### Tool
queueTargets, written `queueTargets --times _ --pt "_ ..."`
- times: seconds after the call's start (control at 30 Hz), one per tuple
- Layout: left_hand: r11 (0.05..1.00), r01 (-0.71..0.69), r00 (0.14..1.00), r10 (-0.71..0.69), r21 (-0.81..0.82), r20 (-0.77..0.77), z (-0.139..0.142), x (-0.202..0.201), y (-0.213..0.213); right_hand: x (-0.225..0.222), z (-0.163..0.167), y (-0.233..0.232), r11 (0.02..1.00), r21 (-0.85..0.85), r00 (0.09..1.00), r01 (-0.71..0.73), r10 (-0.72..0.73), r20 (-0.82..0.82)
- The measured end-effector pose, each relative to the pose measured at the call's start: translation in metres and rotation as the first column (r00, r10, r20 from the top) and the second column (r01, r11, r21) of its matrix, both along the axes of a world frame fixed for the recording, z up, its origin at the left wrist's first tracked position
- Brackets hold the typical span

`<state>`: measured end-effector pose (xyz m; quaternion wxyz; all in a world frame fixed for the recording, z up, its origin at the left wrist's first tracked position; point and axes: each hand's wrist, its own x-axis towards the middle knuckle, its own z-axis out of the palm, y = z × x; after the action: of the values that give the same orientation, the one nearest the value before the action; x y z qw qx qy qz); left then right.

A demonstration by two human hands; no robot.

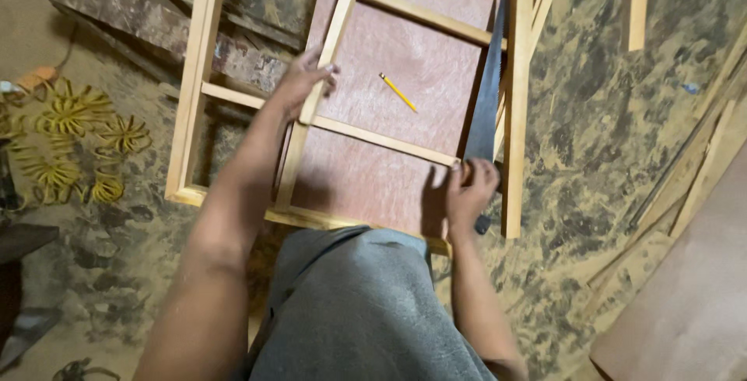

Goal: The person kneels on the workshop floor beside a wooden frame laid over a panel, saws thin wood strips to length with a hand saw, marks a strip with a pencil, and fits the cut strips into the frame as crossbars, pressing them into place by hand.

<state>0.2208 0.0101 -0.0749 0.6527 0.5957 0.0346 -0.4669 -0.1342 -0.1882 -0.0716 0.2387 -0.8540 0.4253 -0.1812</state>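
Wood was all around you: a pale wooden frame [510, 101] lay flat over a reddish board [412, 62], and that frame was the middle of everything. A yellow pencil [398, 91] lay on the board inside the frame. Yellow cord [74, 140] sat in loops on the dirty floor, well off to the frame's left side. Loose wood strips [638, 3] lay off to its right. Your grey-clad knee hid the frame's near edge. Your left hand [299, 84] curled around the frame's middle bar. Your right hand [469, 190] gripped the handle of a saw [486, 97], mostly hidden, its blade lying along the frame's right rail.
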Motion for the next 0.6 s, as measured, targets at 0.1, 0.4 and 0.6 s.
queueTargets --times 0.1,0.4,0.6 --pt "0.994 -0.008 1.000 0.005 -0.111 -0.023 -0.010 0.009 -0.001 -0.013 -0.007 0.031 0.999 0.046 1.000 -0.019 0.018 0.022" --pt "0.989 -0.029 0.999 0.026 -0.145 -0.021 -0.042 0.008 -0.003 -0.011 -0.003 0.047 0.990 0.114 0.996 -0.086 0.081 0.043" --pt "0.912 -0.027 0.981 -0.055 -0.410 -0.187 -0.039 -0.030 0.006 0.058 0.011 0.070 0.893 0.346 0.943 -0.289 0.204 0.262"
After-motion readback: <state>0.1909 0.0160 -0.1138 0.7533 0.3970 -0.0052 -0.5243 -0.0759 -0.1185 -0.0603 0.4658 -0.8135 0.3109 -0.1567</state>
